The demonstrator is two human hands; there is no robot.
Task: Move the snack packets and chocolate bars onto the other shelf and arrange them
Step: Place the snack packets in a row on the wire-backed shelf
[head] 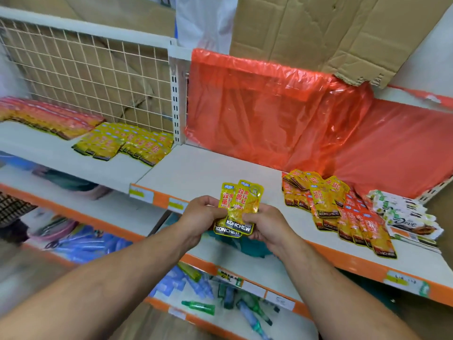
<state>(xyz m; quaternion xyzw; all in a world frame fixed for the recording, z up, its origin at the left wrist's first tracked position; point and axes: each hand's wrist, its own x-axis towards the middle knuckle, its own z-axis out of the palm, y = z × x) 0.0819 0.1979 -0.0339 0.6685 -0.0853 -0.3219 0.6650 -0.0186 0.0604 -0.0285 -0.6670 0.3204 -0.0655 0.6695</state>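
Yellow foil snack packets (241, 204), judged light, limp, slippery: we are pinching their lower ends with left hand (199, 215) and right hand (266, 225).

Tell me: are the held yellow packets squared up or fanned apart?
Fanned apart: the yellow packets overlap with offset edges, pinched between left hand and right hand.

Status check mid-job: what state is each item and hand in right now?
Left hand: grips the held packets.
Right hand: grips the same packets.
Held packets: fanned, in both hands.
Yellow packets: flat on left shelf, overlapped rows.
Red packets: flat on left shelf, overlapped.
Mixed packets: loose pile on right shelf.
Chocolate bars: stacked on right shelf.
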